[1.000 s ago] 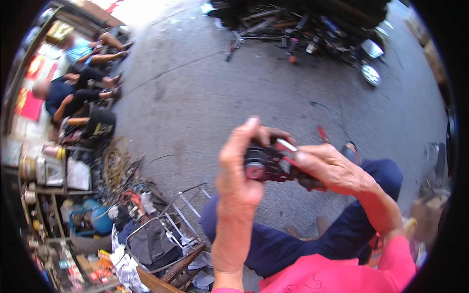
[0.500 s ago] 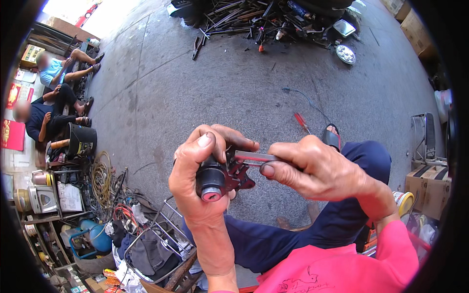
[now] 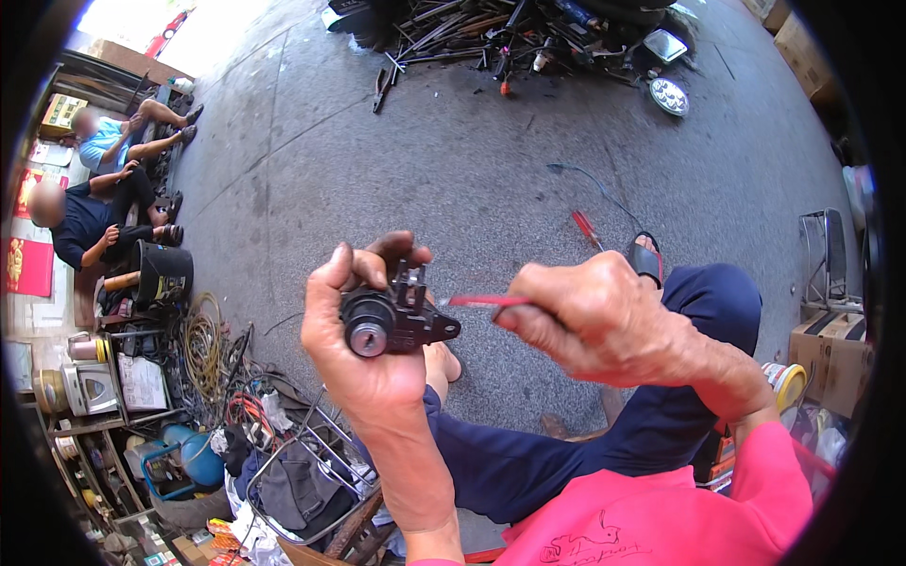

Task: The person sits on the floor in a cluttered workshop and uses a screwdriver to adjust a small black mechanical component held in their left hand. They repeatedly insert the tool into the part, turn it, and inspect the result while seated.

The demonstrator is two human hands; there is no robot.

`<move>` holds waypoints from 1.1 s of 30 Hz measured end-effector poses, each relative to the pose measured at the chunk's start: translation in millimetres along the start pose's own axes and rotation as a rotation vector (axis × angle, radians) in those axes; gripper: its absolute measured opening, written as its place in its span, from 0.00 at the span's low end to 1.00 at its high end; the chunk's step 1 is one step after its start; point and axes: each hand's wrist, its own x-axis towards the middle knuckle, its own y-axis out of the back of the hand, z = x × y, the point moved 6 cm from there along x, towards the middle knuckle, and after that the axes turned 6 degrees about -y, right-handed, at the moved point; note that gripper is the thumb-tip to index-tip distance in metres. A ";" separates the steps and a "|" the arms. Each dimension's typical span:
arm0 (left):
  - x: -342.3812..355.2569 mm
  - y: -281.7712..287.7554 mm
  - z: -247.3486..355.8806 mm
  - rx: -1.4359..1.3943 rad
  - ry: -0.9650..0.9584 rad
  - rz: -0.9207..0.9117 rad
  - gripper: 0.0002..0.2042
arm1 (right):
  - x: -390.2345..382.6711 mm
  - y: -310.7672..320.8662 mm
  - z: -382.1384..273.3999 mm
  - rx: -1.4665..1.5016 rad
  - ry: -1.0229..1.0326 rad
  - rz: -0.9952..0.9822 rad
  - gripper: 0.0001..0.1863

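Note:
My left hand [image 3: 363,382] holds a black ignition lock [image 3: 376,319] with a flat mounting bracket, fingers curled round its far side. The round keyhole face is turned up towards me, and an eyelet of the bracket sticks out to the right. In my right hand [image 3: 609,325], pinched between thumb and bent forefinger, is a slim flat tool [image 3: 486,301] with a pinkish-red sheen. Its tip points left, just short of the bracket. The fist hides the tool's other end, so its exact kind is unclear.
A red-handled screwdriver [image 3: 586,228] lies on the concrete floor by my sandalled foot [image 3: 646,259]. Beyond is a heap of tools [image 3: 472,42] with pliers [image 3: 383,90] and a round lamp [image 3: 669,96]. Two people sit at far left. A wire rack [image 3: 307,462] stands near my left forearm.
My left hand has moved slightly left and turned the ignition lock, showing its keyhole face more. The tool in my right hand has come away from the bracket, leaving a small gap.

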 end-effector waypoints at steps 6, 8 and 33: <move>-7.4 -13.8 4.2 0.338 -0.190 -0.004 0.21 | 0.1 -5.4 -11.9 -0.392 0.264 0.176 0.15; -12.2 -21.7 11.1 0.392 -0.276 -0.024 0.22 | -1.3 -5.0 -15.5 -0.443 0.322 0.193 0.19; -26.7 -24.2 3.9 0.460 -0.618 -0.009 0.04 | -2.3 -18.9 -6.0 -0.291 -0.016 0.117 0.12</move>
